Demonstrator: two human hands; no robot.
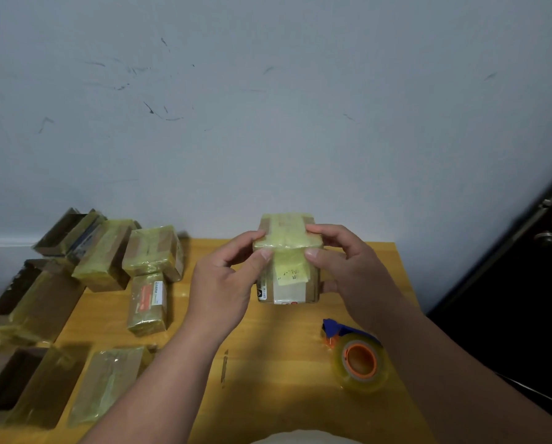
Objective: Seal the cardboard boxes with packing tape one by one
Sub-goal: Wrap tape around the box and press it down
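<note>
1. Nearest to you, the tape dispenser (356, 357) lies on the wooden table (268, 395), near your right forearm, with the yellowish roll on its orange core. No hand touches it.
2. A little farther, your left hand (223, 283) and your right hand (345, 267) hold one cardboard box (287, 267) between them, over the middle of the table. On each side the thumb presses on the near top edge and the fingers curl round the side, so both hands grip the box.
3. I judge the step is pressing down the end of the tape strip (292, 269) that folds over the near face. Rub your thumbs outward from the middle, so no bubble stays, and press the corner of the strip flat before you let go.
4. To your left lie the other boxes (153, 251). Several are already wrapped in yellowish tape; two at the left edge (12, 376) seem open.
5. Beyond everything stands the grey wall (268, 107) with dark scuff marks.
6. Hard to tell: whether the box stands on the table or is lifted, because your hands hide its lower sides. Its far side and bottom are hidden. The labels are too blurred to read. The boxes at the left edge are cut off.
</note>
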